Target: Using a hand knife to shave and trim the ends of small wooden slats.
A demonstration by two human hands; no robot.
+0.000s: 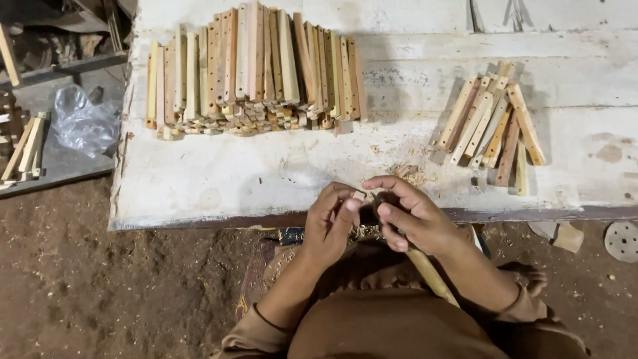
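My left hand (330,223) pinches the end of a small wooden piece (359,197) at the near edge of a white worn bench (219,179). My right hand (407,216) is closed around a tool with a pale wooden handle (432,276) that runs back towards my body; its working end is hidden between my fingers. Both hands meet over the bench edge, fingertips almost touching.
A big stack of drilled wooden sticks (256,70) lies at the bench's far left-centre. A smaller pile of sticks (490,126) lies at the right. Wood shavings (409,173) sit just beyond my hands. A clear plastic bag (83,123) and more sticks (23,149) lie at the left. Sawdust covers the floor.
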